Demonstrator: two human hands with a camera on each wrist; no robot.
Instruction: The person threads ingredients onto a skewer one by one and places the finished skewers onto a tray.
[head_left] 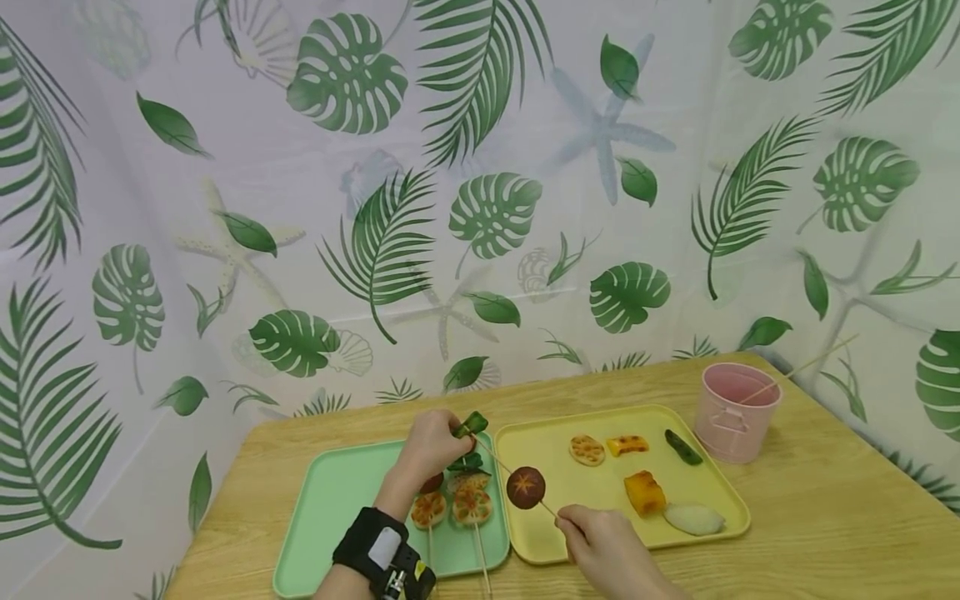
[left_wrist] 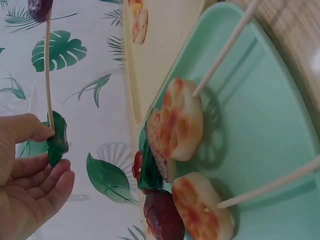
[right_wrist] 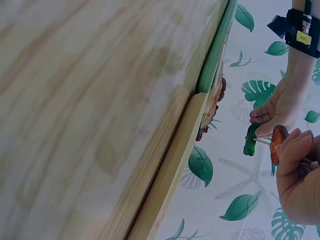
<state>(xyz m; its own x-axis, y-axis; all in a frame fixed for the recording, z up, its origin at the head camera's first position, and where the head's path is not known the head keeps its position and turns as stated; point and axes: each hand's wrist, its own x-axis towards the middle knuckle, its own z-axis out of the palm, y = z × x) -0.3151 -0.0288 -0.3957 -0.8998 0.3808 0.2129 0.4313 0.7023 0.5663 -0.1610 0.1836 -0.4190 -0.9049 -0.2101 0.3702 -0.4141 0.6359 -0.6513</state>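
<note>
My left hand (head_left: 431, 442) pinches a green pepper piece (head_left: 471, 424) at the upper end of a wooden skewer (left_wrist: 47, 75). The skewer's tip meets the pepper; how deep it goes is hidden. Lower on the stick sits a brown mushroom cap (head_left: 526, 487) with a star-shaped cut. With thumb and fingers, my right hand (head_left: 609, 546) grips the stick below the mushroom. Both hands are raised above the trays. Under my left hand, two loaded skewers lie on the green tray (head_left: 345, 500), each with a lotus root slice (left_wrist: 182, 120) nearest its bare stick.
Beside it, a yellow tray (head_left: 536, 442) bears a lotus slice (head_left: 587, 450), a grilled yellow piece (head_left: 627, 445), a green pepper strip (head_left: 683, 447), an orange chunk (head_left: 645, 493) and a pale oval piece (head_left: 694, 518). A pink bucket (head_left: 735, 425) with a stick stands at the back right.
</note>
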